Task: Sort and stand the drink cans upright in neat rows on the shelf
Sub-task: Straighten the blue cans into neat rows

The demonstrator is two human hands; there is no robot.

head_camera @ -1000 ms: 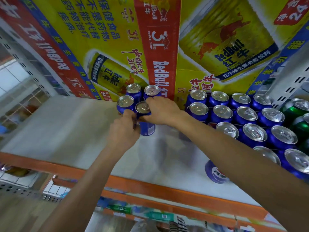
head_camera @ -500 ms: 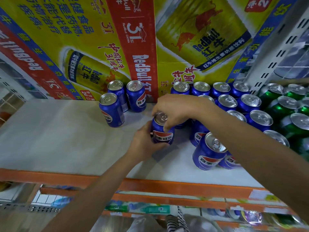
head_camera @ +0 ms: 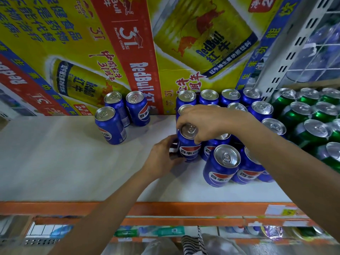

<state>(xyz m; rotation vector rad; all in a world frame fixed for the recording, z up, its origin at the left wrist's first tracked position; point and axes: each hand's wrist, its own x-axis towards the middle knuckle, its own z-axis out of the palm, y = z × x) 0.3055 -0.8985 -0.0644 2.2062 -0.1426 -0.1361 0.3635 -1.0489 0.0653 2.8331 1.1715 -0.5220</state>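
a blue can (head_camera: 189,150) stands upright on the white shelf (head_camera: 64,162), at the left edge of the block of blue cans (head_camera: 221,165). the right hand (head_camera: 206,122) grasps it from above, fingers curled round its rim. the left hand (head_camera: 161,157) holds its lower side. three more blue cans (head_camera: 110,126) stand apart to the left, by the yellow cardboard box (head_camera: 60,34). green cans (head_camera: 312,127) stand to the right.

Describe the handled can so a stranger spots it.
On the white shelf, find the blue-can block beside the green cans. At its left edge stands the held can, the only one with right hand on top and left hand at its side.
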